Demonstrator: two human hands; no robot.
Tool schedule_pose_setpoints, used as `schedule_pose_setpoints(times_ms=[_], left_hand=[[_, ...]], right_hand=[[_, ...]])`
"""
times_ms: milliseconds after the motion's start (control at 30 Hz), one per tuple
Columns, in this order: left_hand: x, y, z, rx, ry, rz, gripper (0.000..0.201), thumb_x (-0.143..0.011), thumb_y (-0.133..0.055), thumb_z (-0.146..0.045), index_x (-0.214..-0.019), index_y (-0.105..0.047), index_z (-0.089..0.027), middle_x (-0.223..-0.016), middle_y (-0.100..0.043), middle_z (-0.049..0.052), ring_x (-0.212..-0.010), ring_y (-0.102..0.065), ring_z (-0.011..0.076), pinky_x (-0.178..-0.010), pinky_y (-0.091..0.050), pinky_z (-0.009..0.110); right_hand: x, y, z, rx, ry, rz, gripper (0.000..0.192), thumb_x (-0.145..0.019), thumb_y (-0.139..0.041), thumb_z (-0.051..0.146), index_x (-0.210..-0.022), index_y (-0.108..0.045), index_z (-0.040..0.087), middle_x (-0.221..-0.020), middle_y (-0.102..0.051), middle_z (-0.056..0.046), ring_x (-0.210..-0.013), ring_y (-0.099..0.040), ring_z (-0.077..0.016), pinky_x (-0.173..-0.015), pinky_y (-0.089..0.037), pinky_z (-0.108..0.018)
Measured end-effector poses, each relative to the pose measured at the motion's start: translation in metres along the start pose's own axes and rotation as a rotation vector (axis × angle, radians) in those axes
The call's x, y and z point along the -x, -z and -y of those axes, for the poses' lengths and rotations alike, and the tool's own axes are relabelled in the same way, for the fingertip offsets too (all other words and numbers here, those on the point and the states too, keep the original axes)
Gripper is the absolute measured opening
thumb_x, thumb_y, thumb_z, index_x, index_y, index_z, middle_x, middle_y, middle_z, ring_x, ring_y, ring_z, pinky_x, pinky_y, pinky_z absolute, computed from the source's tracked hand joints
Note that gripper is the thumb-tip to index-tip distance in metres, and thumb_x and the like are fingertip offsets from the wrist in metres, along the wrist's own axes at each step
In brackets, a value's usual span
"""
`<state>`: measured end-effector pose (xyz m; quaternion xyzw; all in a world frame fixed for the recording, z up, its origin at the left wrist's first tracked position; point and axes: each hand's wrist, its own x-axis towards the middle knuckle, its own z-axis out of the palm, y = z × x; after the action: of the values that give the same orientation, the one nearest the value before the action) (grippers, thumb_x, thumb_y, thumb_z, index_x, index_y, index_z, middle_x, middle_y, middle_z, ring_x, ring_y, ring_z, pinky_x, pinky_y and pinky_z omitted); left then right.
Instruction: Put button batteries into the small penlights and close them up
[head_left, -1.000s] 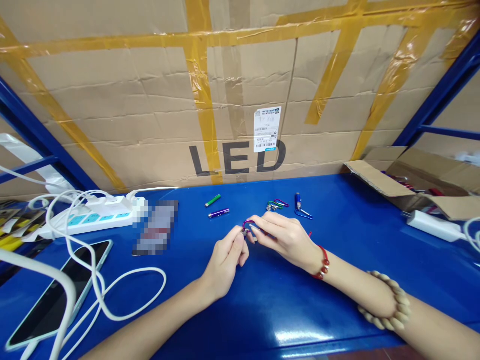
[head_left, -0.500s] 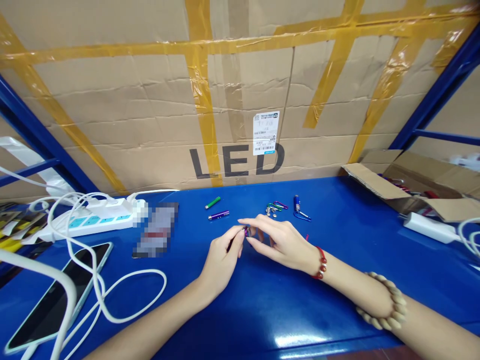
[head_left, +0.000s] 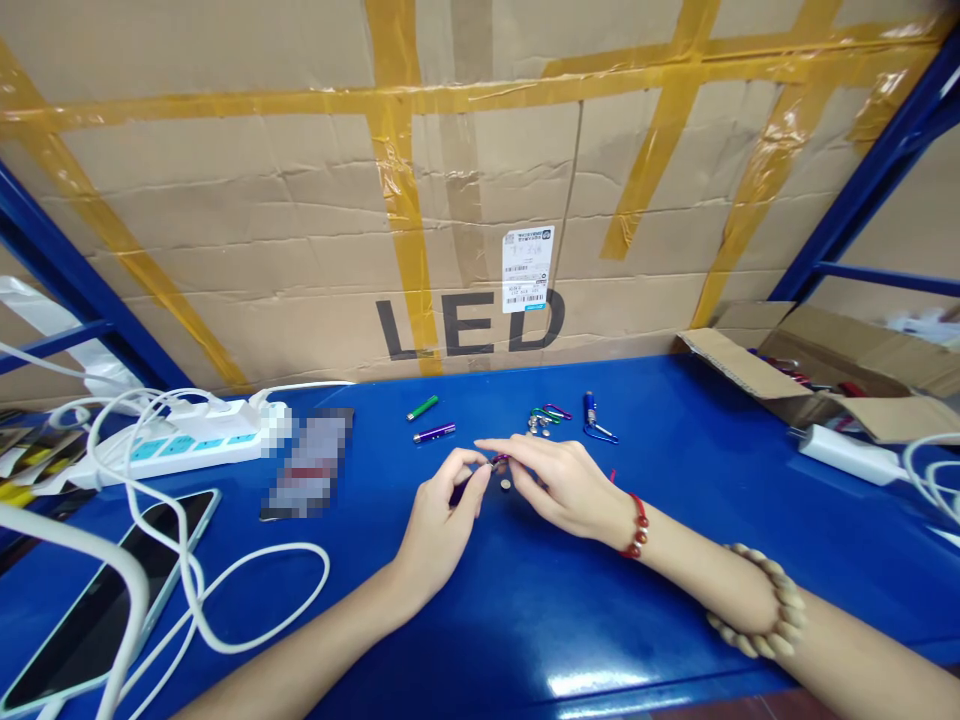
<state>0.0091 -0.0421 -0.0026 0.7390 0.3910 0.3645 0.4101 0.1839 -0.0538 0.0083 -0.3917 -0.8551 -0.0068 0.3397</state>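
My left hand (head_left: 444,520) is closed around a dark purple mini flashlight (head_left: 457,492), mostly hidden by the fingers. At its fingertips shows a small silvery end. My right hand (head_left: 555,484) meets it there, fingertips closed on a small purple metal piece (head_left: 502,458) whose exact shape is partly covered. Just below the fingers, a button cell (head_left: 505,484) lies on the blue table (head_left: 525,600). Beyond the hands rest a purple mini flashlight (head_left: 435,433) and a green one (head_left: 422,408). Several button cells (head_left: 534,424) lie beside green and purple carabiner clips (head_left: 556,411).
A blue mini flashlight with its clip (head_left: 590,406) lies at the back right. An open carton (head_left: 817,370) and white adapter (head_left: 851,456) stand further right. On the left are a power strip (head_left: 187,440), loose white cables (head_left: 322,570) and a phone (head_left: 112,600). A large cardboard box (head_left: 300,250) walls the back.
The fingertips of my right hand have come closer to those of my left, around the purple piece. A button cell now shows on the table below them. The view has shifted slightly.
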Motion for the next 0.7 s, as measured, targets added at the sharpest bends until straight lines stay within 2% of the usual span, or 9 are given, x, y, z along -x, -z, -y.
schedule_pose_setpoints(times_ms=[167, 267, 400, 567, 700], left_hand=[[0.0, -0.001, 0.002, 0.014, 0.019, 0.033, 0.032, -0.091, -0.034, -0.044, -0.091, -0.049, -0.015, -0.057, -0.042, -0.003, -0.054, -0.042, 0.0099, -0.056, -0.03, 0.022], [-0.001, -0.003, 0.006, 0.088, 0.063, 0.031, 0.033, -0.091, -0.034, -0.047, -0.095, -0.042, -0.016, -0.056, -0.042, -0.005, -0.053, -0.041, 0.0102, -0.056, -0.03, 0.022], [-0.003, -0.004, 0.01, 0.147, 0.093, 0.032, 0.037, -0.089, -0.034, -0.051, -0.099, -0.037, -0.016, -0.058, -0.042, -0.005, -0.055, -0.04, 0.0107, -0.056, -0.03, 0.023], [-0.004, -0.003, 0.01, 0.183, 0.119, 0.016, 0.035, -0.089, -0.035, -0.051, -0.098, -0.036, -0.018, -0.059, -0.042, -0.005, -0.056, -0.037, 0.0103, -0.057, -0.029, 0.022], [-0.005, -0.003, 0.011, 0.173, 0.137, -0.005, 0.033, -0.09, -0.034, -0.05, -0.099, -0.036, -0.018, -0.058, -0.042, -0.005, -0.056, -0.037, 0.0106, -0.056, -0.028, 0.023]], right_hand=[[0.0, 0.002, 0.002, -0.128, -0.064, 0.022, 0.037, -0.089, -0.031, 0.012, -0.12, -0.049, 0.016, -0.095, -0.064, -0.002, -0.076, -0.059, -0.0083, -0.067, -0.042, -0.02], [0.0, 0.003, 0.002, -0.124, -0.107, 0.074, 0.03, -0.093, -0.038, 0.025, -0.12, -0.05, 0.019, -0.084, -0.063, 0.001, -0.067, -0.057, -0.007, -0.061, -0.039, -0.018], [-0.001, 0.002, -0.001, -0.035, -0.044, 0.103, 0.036, -0.09, -0.048, 0.039, -0.122, -0.05, 0.023, -0.087, -0.062, 0.002, -0.07, -0.056, -0.006, -0.059, -0.036, -0.017], [-0.001, 0.001, -0.007, 0.094, 0.02, 0.076, 0.027, -0.093, -0.041, 0.037, -0.101, -0.061, 0.022, -0.086, -0.061, 0.002, -0.069, -0.057, -0.0056, -0.055, -0.033, -0.018], [-0.003, 0.002, -0.015, 0.185, -0.016, 0.031, 0.028, -0.094, -0.04, 0.037, -0.095, -0.061, 0.02, -0.087, -0.062, 0.002, -0.072, -0.058, -0.0063, -0.057, -0.034, -0.019]])
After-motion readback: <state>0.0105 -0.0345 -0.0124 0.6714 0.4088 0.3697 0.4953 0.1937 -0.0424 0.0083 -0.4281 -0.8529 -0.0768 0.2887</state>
